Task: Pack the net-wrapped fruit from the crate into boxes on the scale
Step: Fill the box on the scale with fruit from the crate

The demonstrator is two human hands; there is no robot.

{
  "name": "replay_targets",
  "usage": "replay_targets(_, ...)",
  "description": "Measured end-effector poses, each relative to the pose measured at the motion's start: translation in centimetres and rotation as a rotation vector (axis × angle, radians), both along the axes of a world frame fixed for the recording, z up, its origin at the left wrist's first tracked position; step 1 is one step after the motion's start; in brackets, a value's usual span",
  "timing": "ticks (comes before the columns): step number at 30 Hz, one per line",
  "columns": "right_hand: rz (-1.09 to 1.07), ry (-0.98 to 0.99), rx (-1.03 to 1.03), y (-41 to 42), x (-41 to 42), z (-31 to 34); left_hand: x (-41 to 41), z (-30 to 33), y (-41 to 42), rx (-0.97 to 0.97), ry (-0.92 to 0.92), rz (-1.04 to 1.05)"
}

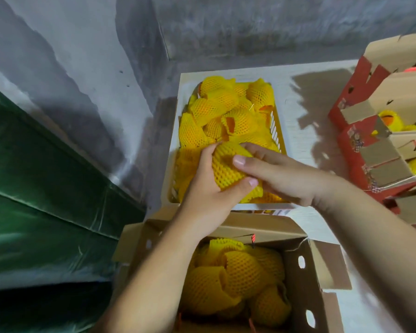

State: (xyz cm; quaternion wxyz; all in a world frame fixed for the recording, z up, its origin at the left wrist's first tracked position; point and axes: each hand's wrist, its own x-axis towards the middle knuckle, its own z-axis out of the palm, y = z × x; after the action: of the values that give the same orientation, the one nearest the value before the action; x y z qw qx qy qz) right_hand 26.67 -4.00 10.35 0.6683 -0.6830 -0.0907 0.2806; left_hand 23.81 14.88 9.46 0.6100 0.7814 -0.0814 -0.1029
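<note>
Both hands over the near end of the yellow crate (277, 131), cupping one net-wrapped fruit (228, 164). Left hand (210, 188) curled under and around it, thumb pressed on the net; right hand (281, 174) pinching from the right, probably to steady the loose foam sleeve. Directly below, nearer, an open cardboard box (322, 280) partly filled, placed close for a short carry. Scale not visible.

We see dim, uneven light; hard shadows cross the white surface (322, 97) (upper right); edges bend and blur.
</note>
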Motion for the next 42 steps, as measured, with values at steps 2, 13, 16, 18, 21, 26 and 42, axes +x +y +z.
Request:
replay_targets(2, -0.064, -0.053, -0.106, 0.3, 0.8, -0.4, -0.3, -0.1, -0.3, -0.014, -0.032, 0.141)
replay_targets(13, -0.193, -0.451, -1.289, -0.9, 10.4, -8.9, -3.3, 1.9, 3.0, -0.346, 0.202, 0.458)
replay_targets(16, -0.252, -0.476, -1.43, -0.5, 11.0, -9.1, -4.4, 2.5, 3.5, -0.64, 0.416, 0.551)
replay_targets(18, -0.227, -0.428, -1.496, -0.6, 10.9, -8.6, -5.0, 2.7, 4.5, -0.802, 0.521, 0.584)
replay_targets(21, -0.218, -0.442, -1.533, -0.8, 9.6, -7.1, -6.2, 2.5, 6.4, -0.841, 0.537, 0.541)
replay_targets(26, -0.565, -0.172, -0.466, -0.5, 2.5, -2.0, -8.6, 2.6, 7.3, -0.794, 0.405, 0.434)
replay_targets(42, -0.549, -0.014, 0.228, 10.8, -23.3, 3.5, -18.4, 3.3, 12.4, 0.062, -0.104, -0.211)
